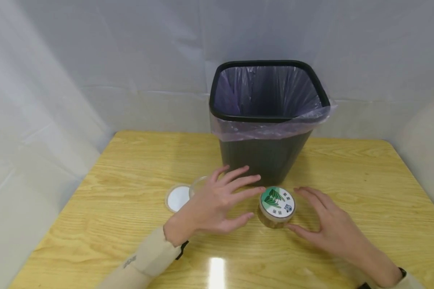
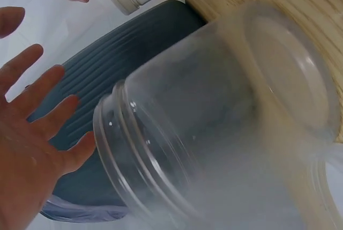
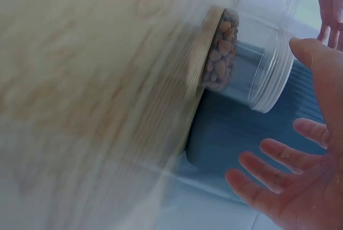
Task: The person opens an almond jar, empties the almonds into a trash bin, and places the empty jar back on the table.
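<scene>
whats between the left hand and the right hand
The head view shows one jar, its top green and white, standing on the table between the left hand and the right hand.

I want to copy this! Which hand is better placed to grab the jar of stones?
Probably the right hand: its thumb and fingers frame one side of the jar of stones. The left hand is spread beside the clear jar.

I'm seeing the dark bin (image 1: pixel 264 156) blocking the way behind the lidded jar (image 1: pixel 277 202); the left hand (image 1: pixel 218 202) and right hand (image 1: pixel 330 226) are flanking it, a clear jar (image 1: pixel 199 184) is standing leftward, and tabletop (image 1: pixel 372 180) is lying open rightward (in front, too).
</scene>
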`<action>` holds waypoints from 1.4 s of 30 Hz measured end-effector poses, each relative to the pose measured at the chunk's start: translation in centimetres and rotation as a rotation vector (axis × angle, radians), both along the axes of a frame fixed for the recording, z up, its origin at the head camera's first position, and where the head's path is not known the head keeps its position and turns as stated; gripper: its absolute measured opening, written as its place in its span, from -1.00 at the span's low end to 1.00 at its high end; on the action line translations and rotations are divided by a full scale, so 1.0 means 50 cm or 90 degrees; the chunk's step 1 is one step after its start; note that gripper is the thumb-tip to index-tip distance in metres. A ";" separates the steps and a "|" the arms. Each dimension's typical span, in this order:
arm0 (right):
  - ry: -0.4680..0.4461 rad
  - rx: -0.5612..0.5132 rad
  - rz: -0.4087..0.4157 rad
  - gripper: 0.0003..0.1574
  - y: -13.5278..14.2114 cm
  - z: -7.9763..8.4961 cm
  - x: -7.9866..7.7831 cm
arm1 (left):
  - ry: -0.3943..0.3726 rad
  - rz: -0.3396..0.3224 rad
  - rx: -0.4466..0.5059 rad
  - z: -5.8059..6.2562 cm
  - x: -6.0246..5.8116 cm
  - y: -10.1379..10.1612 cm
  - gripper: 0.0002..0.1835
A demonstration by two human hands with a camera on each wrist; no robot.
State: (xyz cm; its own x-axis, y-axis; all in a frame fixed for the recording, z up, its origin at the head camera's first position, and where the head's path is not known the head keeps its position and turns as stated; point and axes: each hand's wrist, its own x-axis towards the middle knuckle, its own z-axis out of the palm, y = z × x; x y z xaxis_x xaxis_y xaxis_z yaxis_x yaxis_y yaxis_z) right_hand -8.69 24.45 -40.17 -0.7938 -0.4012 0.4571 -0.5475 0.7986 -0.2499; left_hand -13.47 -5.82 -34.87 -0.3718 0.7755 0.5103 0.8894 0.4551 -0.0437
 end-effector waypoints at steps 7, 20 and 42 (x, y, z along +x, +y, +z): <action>-0.052 -0.017 -0.013 0.16 0.017 0.002 0.001 | -0.041 -0.002 -0.039 -0.009 0.004 0.023 -0.41; -0.061 -0.009 -0.043 0.06 0.045 0.004 0.001 | -0.201 0.024 -0.103 -0.014 0.011 0.088 -0.43; -0.056 0.022 -0.041 -0.07 0.071 -0.009 0.004 | -0.307 0.041 -0.169 -0.044 -0.015 0.148 -0.42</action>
State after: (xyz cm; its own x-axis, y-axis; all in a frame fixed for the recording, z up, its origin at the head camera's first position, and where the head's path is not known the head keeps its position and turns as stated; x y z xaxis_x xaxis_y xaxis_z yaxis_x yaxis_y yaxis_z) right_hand -8.50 28.01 -40.62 -0.8549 -0.3622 0.3714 -0.4719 0.8404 -0.2665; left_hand -14.20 1.58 -37.09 -0.5662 0.8221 0.0600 0.8074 0.5386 0.2409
